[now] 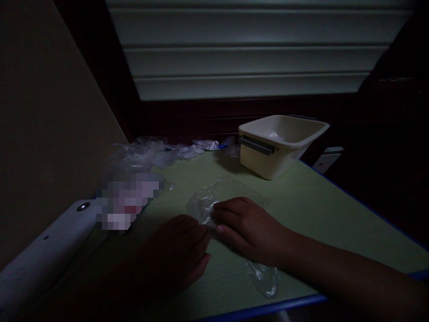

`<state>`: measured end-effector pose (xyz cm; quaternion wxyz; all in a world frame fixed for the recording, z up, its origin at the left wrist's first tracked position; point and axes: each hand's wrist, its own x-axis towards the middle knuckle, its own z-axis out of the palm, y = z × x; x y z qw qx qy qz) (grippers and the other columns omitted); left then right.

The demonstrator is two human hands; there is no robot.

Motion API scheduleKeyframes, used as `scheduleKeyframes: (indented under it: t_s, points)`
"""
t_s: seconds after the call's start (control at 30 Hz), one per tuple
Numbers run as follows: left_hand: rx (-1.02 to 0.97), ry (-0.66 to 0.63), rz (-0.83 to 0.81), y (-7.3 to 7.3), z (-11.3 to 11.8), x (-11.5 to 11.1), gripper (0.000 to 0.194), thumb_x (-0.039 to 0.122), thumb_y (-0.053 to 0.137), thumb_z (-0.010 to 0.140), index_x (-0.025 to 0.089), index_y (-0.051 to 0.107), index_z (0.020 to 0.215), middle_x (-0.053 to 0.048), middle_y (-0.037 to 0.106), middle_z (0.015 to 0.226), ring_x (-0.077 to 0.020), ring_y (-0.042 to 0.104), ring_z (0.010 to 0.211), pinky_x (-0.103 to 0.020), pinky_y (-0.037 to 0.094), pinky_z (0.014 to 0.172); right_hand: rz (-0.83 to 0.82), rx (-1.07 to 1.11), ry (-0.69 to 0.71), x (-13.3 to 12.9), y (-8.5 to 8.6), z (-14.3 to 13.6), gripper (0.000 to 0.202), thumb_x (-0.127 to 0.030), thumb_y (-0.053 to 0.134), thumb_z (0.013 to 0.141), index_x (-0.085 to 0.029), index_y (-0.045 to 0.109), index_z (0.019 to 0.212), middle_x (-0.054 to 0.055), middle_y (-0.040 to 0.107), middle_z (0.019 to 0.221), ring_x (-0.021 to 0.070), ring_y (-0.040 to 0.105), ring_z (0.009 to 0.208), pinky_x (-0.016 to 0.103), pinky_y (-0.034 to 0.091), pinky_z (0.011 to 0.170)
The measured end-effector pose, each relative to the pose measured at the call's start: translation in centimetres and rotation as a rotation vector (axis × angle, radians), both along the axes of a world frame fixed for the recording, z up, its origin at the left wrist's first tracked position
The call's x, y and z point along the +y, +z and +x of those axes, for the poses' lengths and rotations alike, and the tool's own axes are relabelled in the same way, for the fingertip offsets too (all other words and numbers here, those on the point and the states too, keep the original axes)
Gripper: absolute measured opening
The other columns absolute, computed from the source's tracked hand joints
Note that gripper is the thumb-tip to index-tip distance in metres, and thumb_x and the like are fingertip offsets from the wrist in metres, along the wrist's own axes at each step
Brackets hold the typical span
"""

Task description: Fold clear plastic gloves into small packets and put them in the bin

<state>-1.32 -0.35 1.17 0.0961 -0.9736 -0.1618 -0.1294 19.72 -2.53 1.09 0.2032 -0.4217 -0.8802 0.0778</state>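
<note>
A clear, crinkled plastic bag [206, 197] lies on the light green tabletop [321, 214]. My right hand [250, 226] rests on top of it, palm down, with the fingers stretched out toward the left. Part of the film pokes out below that wrist, near the table's front edge. My left hand [182, 250] is in deep shadow beside the bag's near left side. Its fingers are bent and come close to the right fingertips, while the thumb stands apart. No object shows in the left hand.
A cream bin [264, 163] with grey handles stands at the back right, with some clear plastic inside. Crumpled clear plastic bags [144, 152] lie along the back left edge. A blurred-out packet [129, 201] and a long white device [53, 241] are on the left, by the wall.
</note>
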Motion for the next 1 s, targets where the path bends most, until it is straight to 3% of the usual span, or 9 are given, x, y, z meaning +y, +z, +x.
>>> scheduleKeyframes:
  t_s: [0.27,0.4,0.63,1.0]
  points:
    - [-0.023,-0.001,-0.016,-0.05,-0.20,0.03,0.014,0.016,0.057,0.082,0.013,0.054,0.095,-0.007,0.061,0.090,-0.0211,0.056,0.080,-0.034,0.048,0.073,-0.020,0.028,-0.132,0.11,0.16,0.27,0.037,-0.030,0.034,0.098,-0.013,0.066,0.094,0.012,0.066,0.092,0.0215,0.061,0.089,0.035,0.044,0.081]
    - [-0.027,-0.003,-0.022,-0.34,-0.21,0.16,0.005,0.019,0.054,0.085,0.014,0.056,0.087,-0.006,0.061,0.086,-0.0215,0.055,0.079,-0.035,0.048,0.074,-0.025,0.006,-0.145,0.11,0.33,0.23,0.040,-0.030,0.031,0.098,-0.013,0.066,0.090,0.010,0.065,0.082,0.0208,0.059,0.080,0.034,0.043,0.076]
    - [-0.031,0.030,0.008,-0.10,-0.10,0.24,0.008,0.017,0.055,0.084,0.014,0.058,0.078,-0.005,0.060,0.078,-0.0213,0.055,0.075,-0.036,0.049,0.074,-0.016,0.009,-0.131,-0.04,0.55,0.25,0.042,-0.030,0.029,0.098,-0.015,0.062,0.078,0.006,0.060,0.070,0.0174,0.053,0.067,0.031,0.039,0.069]
    - [-0.133,0.099,0.078,-0.24,-0.35,0.49,0.022,0.012,0.043,0.089,0.014,0.057,0.073,-0.008,0.060,0.076,-0.0222,0.056,0.074,-0.037,0.050,0.074,-0.043,0.090,0.064,-0.26,0.70,0.28,0.044,-0.032,0.025,0.100,-0.015,0.057,0.075,0.004,0.058,0.069,0.0156,0.052,0.064,0.028,0.039,0.064]
